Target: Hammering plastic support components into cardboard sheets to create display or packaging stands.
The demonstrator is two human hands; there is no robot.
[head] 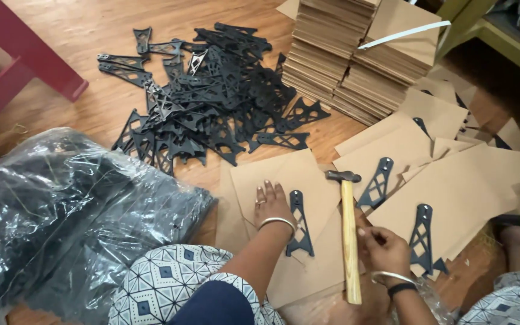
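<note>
A flat black bracket is seen lying on a brown cardboard sheet on the wooden floor, directly in front of the person. The bracket is long and tapered, narrow at the far end and splayed into two feet at the near end, with triangular cut-outs along its length and small holes near the top. Its finish is matte and dark.

The left hand is laid flat on the cardboard, fingers spread, palm down, just beside the bracket's left edge; nothing is gripped by it. Whether the fingers touch the bracket cannot be told.

A hammer with a pale wooden handle and dark metal head is lying just right of the bracket, head pointing away. The right hand is curled loosely beside the handle; whether the handle is held or only touched cannot be made out, as the fingers are folded inward.

Two similar brackets are noted on neighbouring cardboard pieces to the right. A large loose pile of brackets lies farther off, individual pieces hard to separate. The contents of the clear plastic bag at left are obscured by glare. Stacked cardboard is cut off at the top edge.
</note>
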